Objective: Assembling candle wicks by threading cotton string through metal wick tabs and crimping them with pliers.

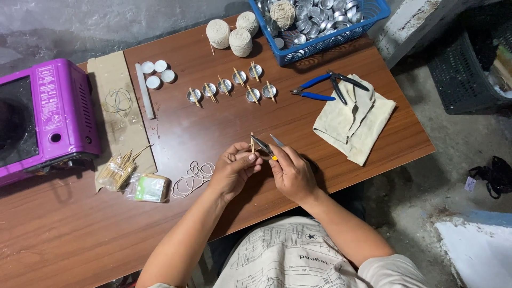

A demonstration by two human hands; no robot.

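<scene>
Seven small metal cups [232,85] already carry sticks on the table [213,128], more wait in the blue basket [341,32], while my left hand [233,169] pinches a stick pair [252,143] and my right hand [290,172] clamps snips [265,146] just above the table's near edge.

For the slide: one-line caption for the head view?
Left hand holds a small stick while right hand works snips at it, above a brown table with rowed metal cups.

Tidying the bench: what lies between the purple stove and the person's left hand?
In the head view: a bag of wooden sticks, a small packet and looped string.
</scene>
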